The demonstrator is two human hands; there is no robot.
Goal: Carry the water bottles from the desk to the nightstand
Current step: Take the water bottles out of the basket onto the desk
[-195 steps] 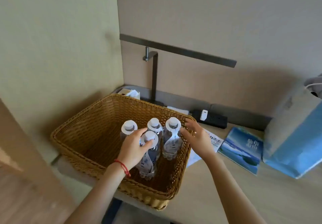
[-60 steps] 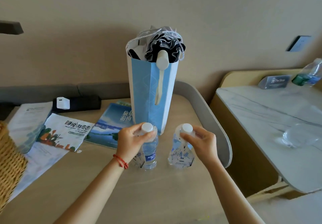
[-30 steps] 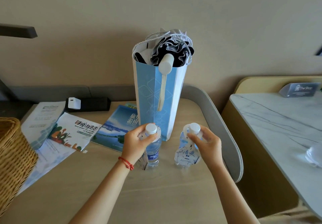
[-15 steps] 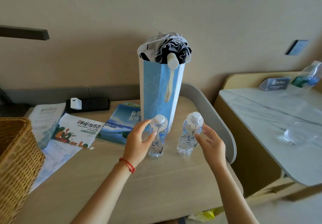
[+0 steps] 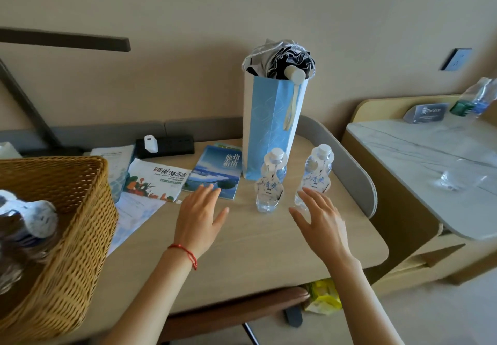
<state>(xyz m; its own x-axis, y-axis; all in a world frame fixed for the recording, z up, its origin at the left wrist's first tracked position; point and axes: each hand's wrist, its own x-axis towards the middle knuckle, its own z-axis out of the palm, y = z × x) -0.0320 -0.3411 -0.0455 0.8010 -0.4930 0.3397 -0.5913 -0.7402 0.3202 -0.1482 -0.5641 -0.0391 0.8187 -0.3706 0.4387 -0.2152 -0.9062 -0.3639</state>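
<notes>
Two small clear water bottles with white caps stand upright on the wooden desk (image 5: 255, 240), one on the left (image 5: 270, 183) and one on the right (image 5: 317, 172), in front of a blue paper bag. My left hand (image 5: 200, 215) hovers open to the left of the left bottle, touching nothing. My right hand (image 5: 321, 222) is open just in front of the right bottle, fingers spread, holding nothing. More bottles (image 5: 24, 234) lie blurred inside the wicker basket (image 5: 78, 210) at the left. The marble-topped nightstand (image 5: 430, 162) stands to the right of the desk.
The tall blue paper bag (image 5: 271, 127) with a folded umbrella stands behind the bottles. Brochures (image 5: 212, 175), a black power strip (image 5: 166, 144) and a lamp arm sit at the back. The nightstand carries a sign, another bottle (image 5: 476, 97) and a glass item (image 5: 457, 179).
Both hands have let go of the two bottles and drawn back toward me. The bottles now stand free on the desk, and the view has shifted to show the basket.
</notes>
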